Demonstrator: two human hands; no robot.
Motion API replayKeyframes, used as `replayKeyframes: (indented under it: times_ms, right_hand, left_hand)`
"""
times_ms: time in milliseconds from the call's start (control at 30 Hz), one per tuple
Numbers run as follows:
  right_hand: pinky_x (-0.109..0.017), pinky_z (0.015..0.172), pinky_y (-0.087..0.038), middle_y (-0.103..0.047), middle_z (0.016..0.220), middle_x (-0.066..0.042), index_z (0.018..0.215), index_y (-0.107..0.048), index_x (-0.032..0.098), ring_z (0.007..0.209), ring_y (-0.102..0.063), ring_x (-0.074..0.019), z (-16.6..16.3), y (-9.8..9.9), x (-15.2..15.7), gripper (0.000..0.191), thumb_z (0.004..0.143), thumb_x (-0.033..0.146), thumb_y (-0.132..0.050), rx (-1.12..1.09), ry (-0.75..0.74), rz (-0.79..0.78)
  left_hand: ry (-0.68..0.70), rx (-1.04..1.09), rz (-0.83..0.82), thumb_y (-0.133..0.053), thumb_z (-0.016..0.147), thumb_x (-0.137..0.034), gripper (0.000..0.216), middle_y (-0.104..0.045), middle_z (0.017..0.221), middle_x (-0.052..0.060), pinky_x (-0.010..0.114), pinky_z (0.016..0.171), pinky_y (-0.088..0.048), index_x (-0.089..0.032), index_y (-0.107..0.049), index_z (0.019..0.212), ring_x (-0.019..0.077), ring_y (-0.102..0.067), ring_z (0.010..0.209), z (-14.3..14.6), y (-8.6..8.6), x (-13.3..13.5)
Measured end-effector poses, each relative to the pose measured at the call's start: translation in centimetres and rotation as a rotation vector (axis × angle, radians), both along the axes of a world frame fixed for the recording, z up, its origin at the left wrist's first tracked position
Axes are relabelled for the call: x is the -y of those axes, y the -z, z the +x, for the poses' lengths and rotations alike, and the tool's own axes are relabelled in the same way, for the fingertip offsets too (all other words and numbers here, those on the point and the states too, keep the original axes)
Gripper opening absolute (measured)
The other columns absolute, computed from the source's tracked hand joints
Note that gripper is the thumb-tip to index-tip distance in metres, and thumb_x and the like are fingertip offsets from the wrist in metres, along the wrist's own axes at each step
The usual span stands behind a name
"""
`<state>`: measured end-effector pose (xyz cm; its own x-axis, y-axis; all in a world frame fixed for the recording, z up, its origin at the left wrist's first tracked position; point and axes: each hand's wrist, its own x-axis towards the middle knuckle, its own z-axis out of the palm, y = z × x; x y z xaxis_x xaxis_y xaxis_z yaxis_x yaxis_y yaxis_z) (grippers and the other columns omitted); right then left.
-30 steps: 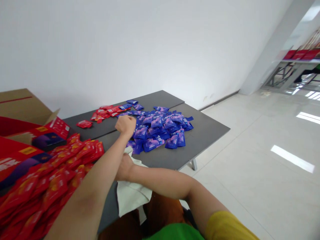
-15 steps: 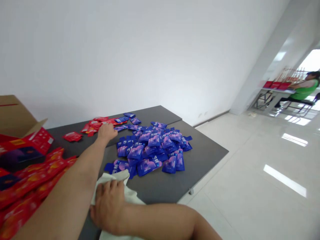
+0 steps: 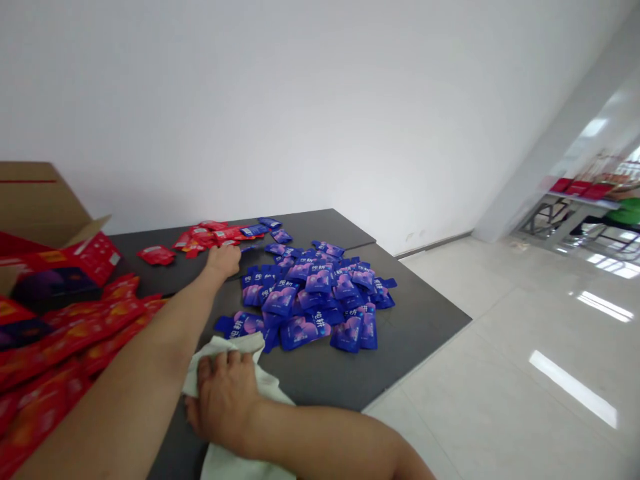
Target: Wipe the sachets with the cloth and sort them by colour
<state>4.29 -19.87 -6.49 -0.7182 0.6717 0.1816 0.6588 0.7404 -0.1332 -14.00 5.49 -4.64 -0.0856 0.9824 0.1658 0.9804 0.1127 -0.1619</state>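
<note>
My left hand (image 3: 225,260) reaches to the back of the table, its fingers curled and partly hidden, with a blue pouch (image 3: 249,249) at the fingertips. Just behind it lie red pouches (image 3: 203,236) and some more blue ones (image 3: 270,222). To its right spreads a heap of blue-purple pouches (image 3: 310,287). Near the front edge, my right hand (image 3: 227,393) is closed over a crumpled white cloth (image 3: 273,390), which hangs down towards me. The cloth touches or nearly touches the closest blue pouches.
On the left an open cardboard carton (image 3: 35,200) stands beside red boxes (image 3: 90,263) and many red pouches (image 3: 100,333). The dark table (image 3: 420,333) borders a white wall (image 3: 350,120). Far right, a person in green (image 3: 627,212) sits at another table.
The view has shifted, so the table's things stand slightly farther right. The blue pouch at my left fingertips has tilted and looks raised. My right hand stays on the cloth.
</note>
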Motion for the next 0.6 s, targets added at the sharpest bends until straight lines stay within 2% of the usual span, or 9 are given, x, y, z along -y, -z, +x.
replayKeyframes:
  times_ms: [167,333,433,533,600]
  right_hand:
    - [-0.046,0.076,-0.048,-0.061,0.104,-0.017,0.119,-0.055,0.009,0.093,-0.057,-0.0301,0.1,-0.1,-0.1,0.054,0.088,0.052,-0.049,-0.037,0.001,-0.024]
    - [-0.045,0.076,-0.048,-0.062,0.105,-0.016,0.117,-0.057,0.010,0.094,-0.058,-0.0304,0.6,-0.1,-0.2,0.050,0.087,0.050,-0.050,-0.079,-0.006,-0.007]
    - [-0.044,0.076,-0.048,-0.063,0.104,-0.016,0.115,-0.058,0.011,0.095,-0.059,-0.0302,0.6,0.1,-0.1,0.048,0.086,0.050,-0.053,-0.100,0.006,-0.006]
    - [-0.044,0.077,-0.049,-0.064,0.103,-0.015,0.110,-0.060,0.012,0.096,-0.061,-0.0303,0.6,0.0,-0.2,0.043,0.087,0.048,-0.053,-0.109,0.028,-0.030]
    - [-0.042,0.074,-0.050,-0.065,0.102,-0.014,0.106,-0.061,0.015,0.093,-0.063,-0.0286,0.9,-0.5,-0.8,0.035,0.091,0.044,-0.049,-0.113,0.067,-0.087]
  left_hand:
    - [-0.054,-0.085,0.074,-0.045,0.078,-0.017,0.045,-0.067,0.104,0.025,0.049,0.097,-0.026,-0.001,-0.056,0.118,0.0328,-0.061,0.100,0.7,-1.5,4.7]
    - [-0.026,-0.141,0.215,-0.038,0.087,-0.021,0.033,-0.068,0.101,0.021,0.045,0.096,-0.024,-0.004,-0.061,0.105,0.0297,-0.059,0.100,1.4,-4.2,10.0]
    - [-0.040,-0.112,0.316,-0.033,0.093,-0.025,0.035,-0.068,0.095,0.018,0.043,0.094,-0.024,-0.005,-0.061,0.100,0.0249,-0.057,0.093,1.7,-5.8,13.4]
    - [-0.100,-0.025,0.404,-0.030,0.096,-0.032,0.040,-0.068,0.091,0.013,0.040,0.090,-0.028,-0.008,-0.062,0.098,0.0213,-0.056,0.088,2.4,-7.1,17.7]
    - [-0.184,-0.006,0.503,-0.031,0.096,-0.039,0.045,-0.069,0.090,0.011,0.039,0.086,-0.031,-0.011,-0.065,0.101,0.0222,-0.057,0.086,3.3,-7.7,21.6]
